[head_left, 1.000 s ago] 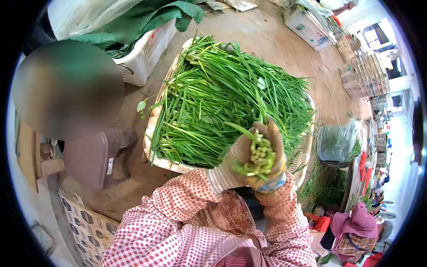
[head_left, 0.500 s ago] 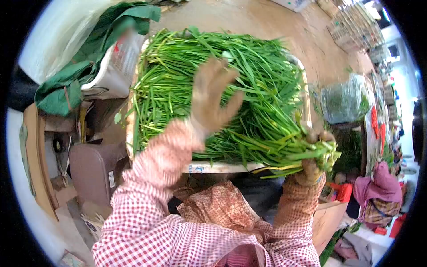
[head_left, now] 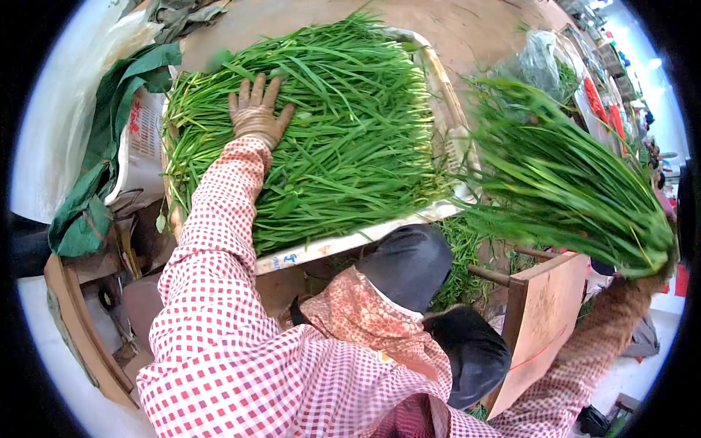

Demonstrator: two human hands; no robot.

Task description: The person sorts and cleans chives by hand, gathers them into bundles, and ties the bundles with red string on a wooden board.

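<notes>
Head view: the left hand (head_left: 259, 123), gloved, lies palm down on the left part of the pile of greens (head_left: 332, 135), fingers spread apart and clamped on nothing. A flat, light palm should steady the leaves there; pressing hard would likely bruise them. The pile sits in the white basket (head_left: 380, 232), its pale stem ends lined up along the right side, and that line is worth keeping undisturbed. Farther right, outside the basket, the bunch of greens (head_left: 569, 182) is held up at a slant, leaf tips toward the basket rim; whether they touch it I cannot tell. The right hand (head_left: 661, 270) seems clamped on the stem end, though blur hides its fingers. A firm hold close to the stems, without squeezing, would probably keep the bunch together.

Around this, at the left, plastic sheeting (head_left: 62, 109) hangs beside a green cloth (head_left: 120, 102) draped by a white crate (head_left: 142, 150). Brown floor (head_left: 292, 16) shows beyond the basket. Loose green scraps (head_left: 461, 270) lie to its near right, then a wooden panel (head_left: 544, 310); farther off stands a clear plastic bag (head_left: 533, 58).
</notes>
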